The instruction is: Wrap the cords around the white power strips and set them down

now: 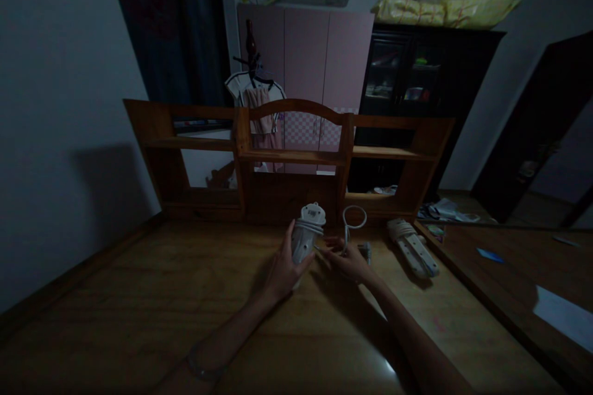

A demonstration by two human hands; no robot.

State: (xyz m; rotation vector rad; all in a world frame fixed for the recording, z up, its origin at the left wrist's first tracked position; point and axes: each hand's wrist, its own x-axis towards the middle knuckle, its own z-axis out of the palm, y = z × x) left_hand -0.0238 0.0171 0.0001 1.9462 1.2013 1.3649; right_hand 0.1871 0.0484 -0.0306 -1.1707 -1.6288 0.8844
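My left hand (286,268) grips a white power strip (303,245), tilted up off the wooden desk, with several turns of its cord wrapped around the upper part. Close on its right, my right hand (345,259) has its fingers closed on the loose white cord (346,231), which rises in a loop above the hand. A grey plug (365,251) shows just past the right hand. Farther right lies a second power strip (414,250) on the desk, its cord bundled at the far end.
The wooden desk (185,296) carries a low shelf unit (291,157) along its back edge. To the right stands another brown surface with a blue card (490,255) and a white sheet (563,315). A wall (69,105) borders the left side. The room is dim.
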